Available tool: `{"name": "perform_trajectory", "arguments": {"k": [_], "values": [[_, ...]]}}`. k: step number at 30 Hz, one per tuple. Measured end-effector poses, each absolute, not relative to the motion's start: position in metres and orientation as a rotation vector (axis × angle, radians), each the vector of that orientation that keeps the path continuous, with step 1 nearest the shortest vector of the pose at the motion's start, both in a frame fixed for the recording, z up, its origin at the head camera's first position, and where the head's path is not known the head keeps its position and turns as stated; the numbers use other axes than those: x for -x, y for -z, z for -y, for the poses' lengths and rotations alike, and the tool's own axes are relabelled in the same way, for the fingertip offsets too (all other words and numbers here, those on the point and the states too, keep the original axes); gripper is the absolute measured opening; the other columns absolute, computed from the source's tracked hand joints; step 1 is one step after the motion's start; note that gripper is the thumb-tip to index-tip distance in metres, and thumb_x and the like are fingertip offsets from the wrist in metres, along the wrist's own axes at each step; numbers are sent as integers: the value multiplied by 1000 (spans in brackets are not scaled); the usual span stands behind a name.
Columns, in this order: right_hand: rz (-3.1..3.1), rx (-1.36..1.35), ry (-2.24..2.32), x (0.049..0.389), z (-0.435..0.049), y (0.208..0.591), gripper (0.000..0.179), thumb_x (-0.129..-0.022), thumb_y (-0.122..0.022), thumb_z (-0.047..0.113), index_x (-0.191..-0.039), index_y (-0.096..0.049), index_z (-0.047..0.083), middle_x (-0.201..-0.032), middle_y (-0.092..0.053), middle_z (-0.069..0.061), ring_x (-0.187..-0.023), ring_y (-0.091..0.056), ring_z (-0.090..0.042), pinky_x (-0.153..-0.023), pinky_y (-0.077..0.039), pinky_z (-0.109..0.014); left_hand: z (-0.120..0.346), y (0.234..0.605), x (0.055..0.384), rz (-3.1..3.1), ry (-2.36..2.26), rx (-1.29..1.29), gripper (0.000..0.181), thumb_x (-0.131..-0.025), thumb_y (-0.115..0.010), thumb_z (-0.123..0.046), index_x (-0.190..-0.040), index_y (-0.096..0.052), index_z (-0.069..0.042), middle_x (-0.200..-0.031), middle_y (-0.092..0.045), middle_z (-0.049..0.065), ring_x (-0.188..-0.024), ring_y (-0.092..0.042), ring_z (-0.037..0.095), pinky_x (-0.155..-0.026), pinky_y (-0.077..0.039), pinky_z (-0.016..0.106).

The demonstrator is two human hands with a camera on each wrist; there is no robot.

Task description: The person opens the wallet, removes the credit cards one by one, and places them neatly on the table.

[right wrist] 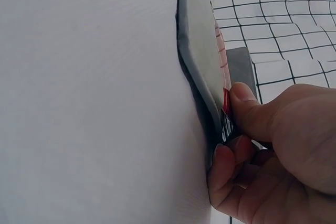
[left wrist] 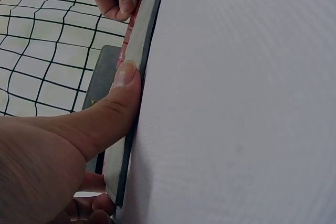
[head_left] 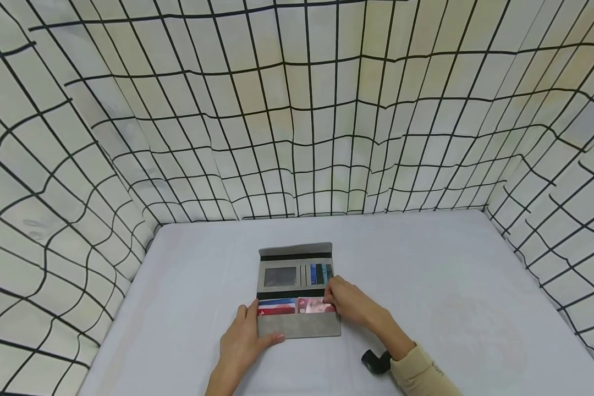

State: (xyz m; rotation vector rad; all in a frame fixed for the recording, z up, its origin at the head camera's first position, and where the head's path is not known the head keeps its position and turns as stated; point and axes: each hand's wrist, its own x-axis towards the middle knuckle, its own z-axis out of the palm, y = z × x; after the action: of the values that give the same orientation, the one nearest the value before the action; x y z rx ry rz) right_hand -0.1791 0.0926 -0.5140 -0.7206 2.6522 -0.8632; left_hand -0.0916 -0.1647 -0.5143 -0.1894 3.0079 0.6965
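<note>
A grey wallet [head_left: 311,326] lies unfolded on the white table, its flap at the far side. My left hand [head_left: 241,340] grips the wallet's near left corner, thumb lying over the front panel and fingers at the left edge. Blue, white and red cards [head_left: 276,309] stick out of the left front pocket. From the right front pocket shows a pinkish-red card [head_left: 311,305]. At that card's right end my right hand [head_left: 348,300] pinches it between thumb and fingers; in the right wrist view the thumb [right wrist: 244,92] presses at the card's red edge.
Blue and dark cards [head_left: 319,274] sit in the wallet's upper right slots, beside a clear window [head_left: 280,276]. A black strap or device [head_left: 376,362] is at the right wrist, by a beige sleeve [head_left: 421,371]. White walls with a black grid [head_left: 322,121] surround the table [head_left: 450,286].
</note>
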Motion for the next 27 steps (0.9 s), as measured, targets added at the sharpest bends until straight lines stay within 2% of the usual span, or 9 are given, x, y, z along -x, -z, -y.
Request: {"name": "perform_trajectory", "arguments": {"k": [6, 13, 20, 27], "values": [[-2647, 722, 877, 181, -93, 514, 8, -102, -58, 18, -101, -58, 11, -95, -52, 1, -87, -51, -13, -76, -48, -29, 165, 516, 93, -3007, -700, 194, 107, -64, -89, -55, -144, -47, 2, -101, -55, 11, -84, -53, 19, -68, -57, 37], [-2632, 735, 893, 184, -94, 511, 10, -100, -63, 19, -99, -58, 11, -94, -52, 0, -85, -49, -12, -76, -45, -28, 167, 515, 93, -3014, -711, 188, 107, -64, -89, -55, -144, -47, 2, -100, -54, 10, -82, -53, 19, -63, -53, 34], [-2593, 758, 901, 184, -98, 508, 21, -92, -74, 22, -99, -57, 11, -90, -52, 1, -84, -48, -12, -72, -43, -24, 168, 514, 92, -3016, -700, 190, 106, -64, -89, -55, -143, -48, 2, -99, -54, 10, -82, -54, 19, -63, -54, 35], [-2594, 780, 912, 182, -98, 510, 19, -92, -73, 18, -98, -57, 11, -90, -53, 2, -83, -48, -11, -71, -44, -23, 167, 515, 92, -3009, -693, 189, 107, -64, -89, -56, -144, -47, 2, -99, -53, 10, -82, -53, 19, -63, -53, 35]]}}
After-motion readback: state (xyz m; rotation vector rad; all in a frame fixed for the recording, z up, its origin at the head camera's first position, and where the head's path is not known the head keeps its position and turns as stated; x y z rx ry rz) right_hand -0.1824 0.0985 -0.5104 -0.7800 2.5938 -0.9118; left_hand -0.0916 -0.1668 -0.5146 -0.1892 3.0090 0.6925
